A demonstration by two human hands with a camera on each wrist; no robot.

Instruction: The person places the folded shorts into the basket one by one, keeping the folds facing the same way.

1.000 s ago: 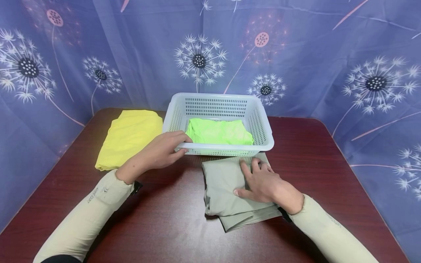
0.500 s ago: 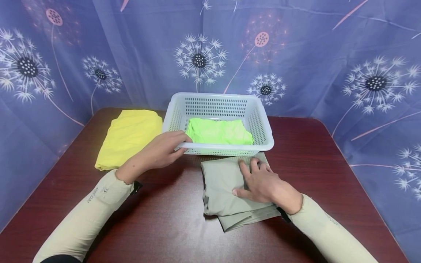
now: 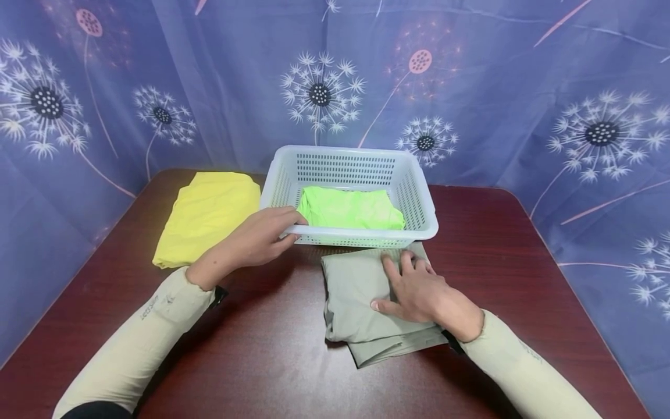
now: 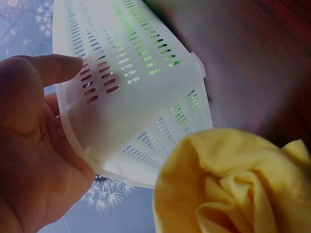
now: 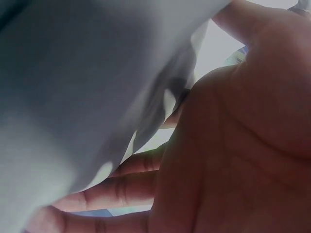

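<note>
My left hand (image 3: 264, 235) grips the front left rim of a white slotted plastic basket (image 3: 366, 234), thumb outside the wall and fingers over the edge, as the left wrist view also shows. Inside the basket lies a folded bright green cloth (image 3: 350, 209). In front of it on the table is a folded grey-green cloth (image 3: 356, 297), its far edge close against the basket's base. My right hand (image 3: 419, 294) rests on top of this cloth with its fingers spread. The right wrist view shows the cloth (image 5: 73, 107) under the palm and fingers.
A folded yellow cloth (image 3: 209, 218) lies on the table left of the basket, beside my left forearm. The dark red-brown table (image 3: 251, 361) runs back to a blue curtain (image 3: 235, 75) printed with dandelions, which hangs behind and at both sides.
</note>
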